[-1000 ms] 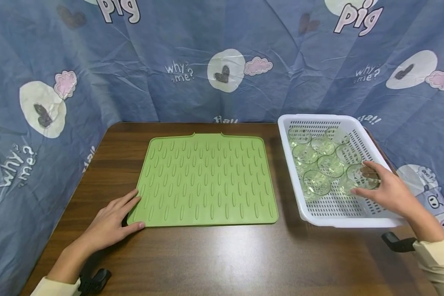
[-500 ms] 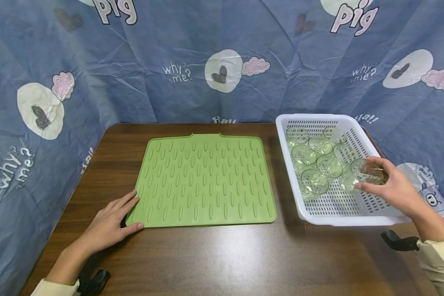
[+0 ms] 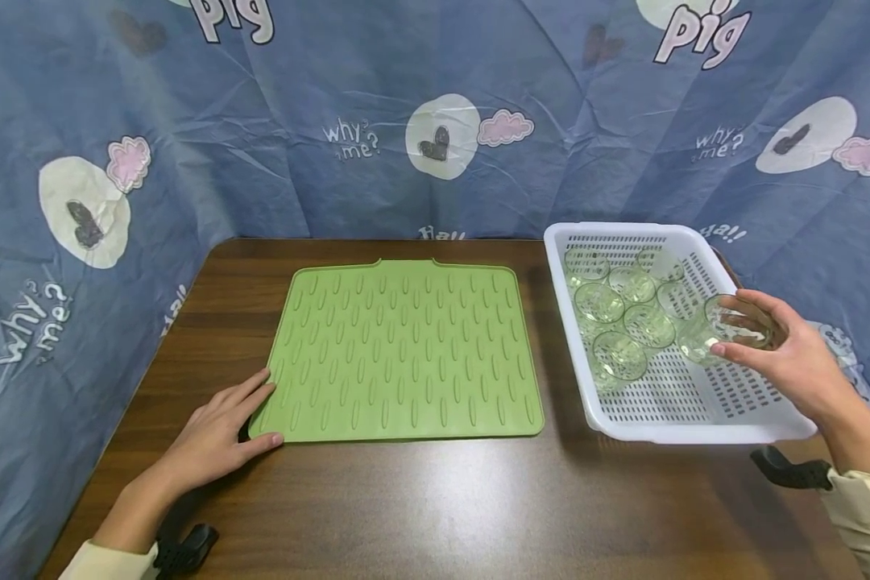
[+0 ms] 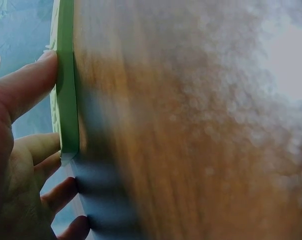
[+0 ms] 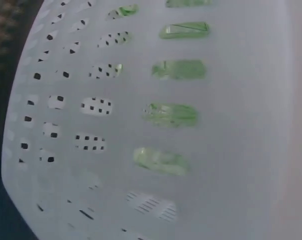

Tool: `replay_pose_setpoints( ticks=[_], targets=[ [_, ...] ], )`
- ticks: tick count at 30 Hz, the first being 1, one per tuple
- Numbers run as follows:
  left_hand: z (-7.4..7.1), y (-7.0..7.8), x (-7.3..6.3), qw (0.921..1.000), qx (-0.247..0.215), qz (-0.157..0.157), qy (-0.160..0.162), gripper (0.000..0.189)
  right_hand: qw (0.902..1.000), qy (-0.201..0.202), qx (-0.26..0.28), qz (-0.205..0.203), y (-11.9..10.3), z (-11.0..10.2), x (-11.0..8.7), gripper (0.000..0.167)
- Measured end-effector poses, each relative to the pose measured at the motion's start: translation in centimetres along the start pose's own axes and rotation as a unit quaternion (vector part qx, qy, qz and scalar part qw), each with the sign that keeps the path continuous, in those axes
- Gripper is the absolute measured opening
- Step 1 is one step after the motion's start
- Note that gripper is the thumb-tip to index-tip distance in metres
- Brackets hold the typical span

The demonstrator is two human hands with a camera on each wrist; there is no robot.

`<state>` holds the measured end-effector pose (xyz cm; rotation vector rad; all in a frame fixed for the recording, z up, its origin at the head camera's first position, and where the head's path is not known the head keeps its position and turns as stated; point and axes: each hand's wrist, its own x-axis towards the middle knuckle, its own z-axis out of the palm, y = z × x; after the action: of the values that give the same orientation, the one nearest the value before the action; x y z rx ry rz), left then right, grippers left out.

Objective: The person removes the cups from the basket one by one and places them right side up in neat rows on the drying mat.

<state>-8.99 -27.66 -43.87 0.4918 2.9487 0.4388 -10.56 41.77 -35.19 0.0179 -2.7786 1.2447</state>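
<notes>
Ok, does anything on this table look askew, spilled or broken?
Nothing looks spilled or broken. The glass in the right hand looks tilted, unlike the upright glasses in the white basket, but that fits being held. The green mat looks intact.

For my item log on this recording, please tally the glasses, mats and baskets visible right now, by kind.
Glasses: 8, counting the one held in the right hand
Green mat: 1
White basket: 1
Total: 10
</notes>
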Motion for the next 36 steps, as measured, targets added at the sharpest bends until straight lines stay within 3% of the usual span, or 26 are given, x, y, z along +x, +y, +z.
replay_pose_setpoints(
  ticks=[6, 18, 36],
  targets=[
    [-0.1, -0.1, -0.1, 1.0, -0.004, 0.004, 0.002, 0.082, 0.9987, 0.011, -0.05, 0.004, -1.1, 0.2, 0.3, 0.08],
    [0.1, 0.1, -0.1, 1.0, -0.004, 0.0, 0.005, 0.082, 0.9963, 0.008, -0.068, -0.052, -5.5, 0.4, 1.3, 0.077],
    [-0.2, 0.3, -0.1, 1.0, -0.005, 0.002, -0.004, 0.082, 0.99, -0.04, -0.01, -0.135, -10.7, 3.1, 4.7, 0.079]
  ],
)
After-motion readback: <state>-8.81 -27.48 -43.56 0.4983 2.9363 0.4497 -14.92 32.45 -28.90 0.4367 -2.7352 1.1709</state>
